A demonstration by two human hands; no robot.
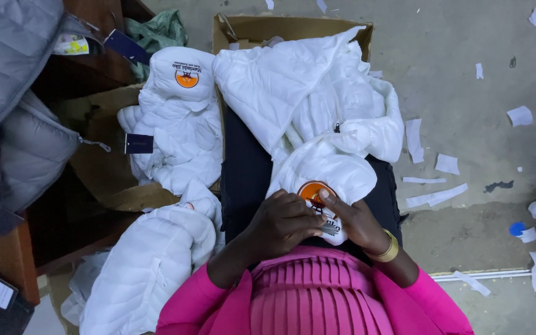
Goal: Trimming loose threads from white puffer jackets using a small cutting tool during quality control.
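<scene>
While my left hand pinches its edge, my right hand presses the orange patch. It's round, on a puffy white jacket.

The person wears a bright pink top with narrow vertical pleats running down the front and plain, smooth long sleeves of the same pink, pushed up above the wrists. A wide, shiny gold bangle circles the right wrist. Dark, near-black trousers cover the lap.
</scene>
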